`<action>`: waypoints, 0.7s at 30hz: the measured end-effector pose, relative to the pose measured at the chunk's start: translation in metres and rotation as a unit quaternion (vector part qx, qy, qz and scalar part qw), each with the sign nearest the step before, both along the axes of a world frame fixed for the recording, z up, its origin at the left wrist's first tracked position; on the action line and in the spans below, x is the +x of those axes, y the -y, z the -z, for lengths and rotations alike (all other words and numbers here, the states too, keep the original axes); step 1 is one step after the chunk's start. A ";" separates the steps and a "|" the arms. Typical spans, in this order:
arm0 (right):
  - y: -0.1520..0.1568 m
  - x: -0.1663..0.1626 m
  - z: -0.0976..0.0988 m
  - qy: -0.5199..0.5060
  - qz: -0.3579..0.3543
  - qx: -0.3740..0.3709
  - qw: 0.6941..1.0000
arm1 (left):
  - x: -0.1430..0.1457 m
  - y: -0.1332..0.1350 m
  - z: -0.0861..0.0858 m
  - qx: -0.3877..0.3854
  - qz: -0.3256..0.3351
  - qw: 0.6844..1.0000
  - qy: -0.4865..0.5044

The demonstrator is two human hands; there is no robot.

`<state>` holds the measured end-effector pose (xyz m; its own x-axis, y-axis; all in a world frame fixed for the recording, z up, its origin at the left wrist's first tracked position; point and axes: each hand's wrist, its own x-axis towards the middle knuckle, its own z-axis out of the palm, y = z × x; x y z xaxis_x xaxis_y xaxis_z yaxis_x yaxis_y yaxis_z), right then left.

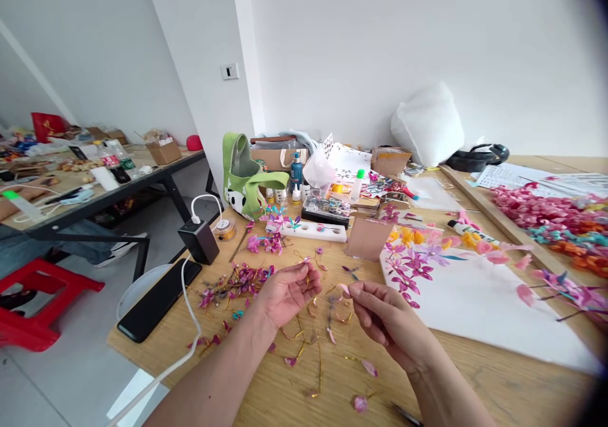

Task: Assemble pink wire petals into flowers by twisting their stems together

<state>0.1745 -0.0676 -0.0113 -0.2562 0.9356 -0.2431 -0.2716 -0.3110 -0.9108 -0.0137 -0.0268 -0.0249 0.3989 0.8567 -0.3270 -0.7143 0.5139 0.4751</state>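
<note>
My left hand [285, 294] hovers palm-up over the wooden table [475, 382], its fingers curled round thin gold wire [306, 279] with a small pink flower piece at the top. My right hand [384, 316] is beside it, thumb and forefinger pinched on a small pink petal [344, 288]. Loose pink petals and gold wire bits [304, 344] lie scattered under both hands. A heap of finished pink wire flowers [237, 281] sits just left of my left hand.
A white sheet [475, 300] with pink and yellow flowers lies at the right. A black phone [156, 300], a charger block [199, 240] with white cable, a green bag [244, 177], glue bottles and a cardboard piece [368, 237] stand behind. A second cluttered table and a red stool [33, 306] are at left.
</note>
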 end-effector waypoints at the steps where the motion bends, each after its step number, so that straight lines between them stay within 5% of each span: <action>1: 0.000 0.000 0.000 -0.008 -0.001 -0.003 1.000 | 0.000 0.000 0.000 -0.003 0.002 1.000 0.001; 8: -0.001 0.001 0.003 -0.023 -0.005 -0.008 1.000 | 0.002 0.003 -0.003 0.018 0.005 0.999 -0.043; 12: -0.002 -0.001 0.002 0.001 0.003 0.003 1.000 | 0.006 0.005 -0.003 0.118 -0.007 0.985 -0.127; 21: 0.003 -0.001 0.001 0.162 0.000 0.130 0.978 | 0.007 0.011 -0.008 0.391 -0.105 0.861 -0.309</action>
<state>0.1739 -0.0708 -0.0125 -0.2052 0.9766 -0.0647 0.0450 -0.0567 -0.9974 -0.0062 -0.0382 -0.0166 0.1652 0.9434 0.2875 -0.2390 -0.2445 0.9397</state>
